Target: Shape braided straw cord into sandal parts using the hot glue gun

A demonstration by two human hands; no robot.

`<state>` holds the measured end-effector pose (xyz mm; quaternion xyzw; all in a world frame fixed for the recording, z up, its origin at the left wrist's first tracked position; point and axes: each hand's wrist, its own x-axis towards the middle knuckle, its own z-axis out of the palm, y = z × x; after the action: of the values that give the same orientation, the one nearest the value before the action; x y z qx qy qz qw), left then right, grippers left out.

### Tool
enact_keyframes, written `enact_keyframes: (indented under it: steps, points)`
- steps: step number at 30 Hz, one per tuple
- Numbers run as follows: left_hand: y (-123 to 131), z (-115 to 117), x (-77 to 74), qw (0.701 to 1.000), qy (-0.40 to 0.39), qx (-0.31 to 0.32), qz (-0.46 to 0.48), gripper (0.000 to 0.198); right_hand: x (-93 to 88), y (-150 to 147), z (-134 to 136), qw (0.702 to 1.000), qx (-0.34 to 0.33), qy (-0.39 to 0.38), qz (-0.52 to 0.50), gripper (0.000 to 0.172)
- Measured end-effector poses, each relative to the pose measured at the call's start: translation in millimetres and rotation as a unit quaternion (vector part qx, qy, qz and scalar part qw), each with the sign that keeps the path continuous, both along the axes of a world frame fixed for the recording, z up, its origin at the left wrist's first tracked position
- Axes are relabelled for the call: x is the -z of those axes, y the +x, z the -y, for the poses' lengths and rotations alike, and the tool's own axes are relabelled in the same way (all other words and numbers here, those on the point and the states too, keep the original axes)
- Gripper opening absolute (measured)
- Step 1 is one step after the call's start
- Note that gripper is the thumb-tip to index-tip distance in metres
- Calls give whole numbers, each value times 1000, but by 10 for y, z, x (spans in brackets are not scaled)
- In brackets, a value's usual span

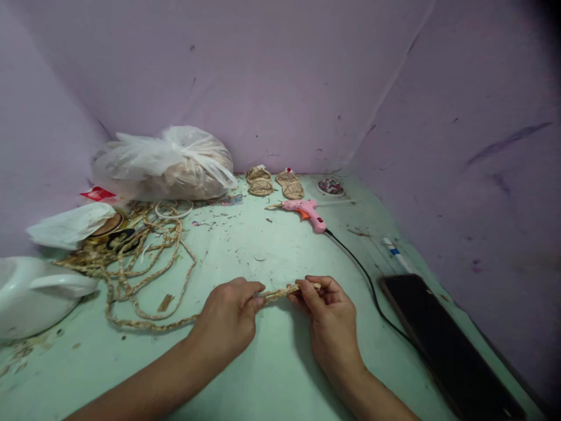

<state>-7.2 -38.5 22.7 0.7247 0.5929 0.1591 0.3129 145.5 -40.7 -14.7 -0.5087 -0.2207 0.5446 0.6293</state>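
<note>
A tan braided cord [280, 292] is stretched between my two hands above the green tabletop. My left hand [230, 310] is closed around it, with the fingers pinched at the thumb. At the cord's end, my right hand [326, 310] pinches it between thumb and fingers, and a short tip shows past the thumb. From my left hand the cord runs left into a loose tangle of the same braid [162, 275]. Beyond my hands lies a pink glue gun [307, 211], its nozzle pointing left.
A tied plastic bag [170, 166] sits against the back wall. Beside it are two small woven slippers [260, 181] and a dish of beads [331, 186]. A white jug [35, 298] stands at left. At right lie a black phone [451, 345], a marker [397, 254] and the black cable [366, 275].
</note>
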Motion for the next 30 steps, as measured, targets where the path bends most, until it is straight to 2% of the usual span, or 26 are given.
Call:
enact_keyframes:
  steps: [2,6,14,17,20,23,26,28,30]
  points:
    - [1,27,-17,998,33,25,-45,27,2,-1,-6,1000,6,-2,9,26]
    - [12,45,-41,992,35,56,-104,30,-2,8,-4,1000,2,2,19,27]
    - [-7,56,27,981,64,108,-150,31,-2,23,26,1000,-14,6,-5,26]
    - [-26,34,10,989,62,100,-88,28,-54,37,24,999,-19,-9,-43,28]
    - [-54,-39,-39,995,-31,91,28,23,-115,75,20,990,-46,-46,-127,30]
    - [-87,-120,-73,964,-191,81,164,24,-152,110,14,967,-87,-93,-221,32]
    - [-114,-159,-69,928,-261,63,259,26,-166,134,-3,950,-104,-114,-273,30]
    - [-124,-171,-54,913,-282,43,291,25,-170,159,-20,951,-121,-117,-259,26]
    - [-122,-185,-37,901,-307,12,307,23,-170,203,-35,968,-156,-109,-161,20]
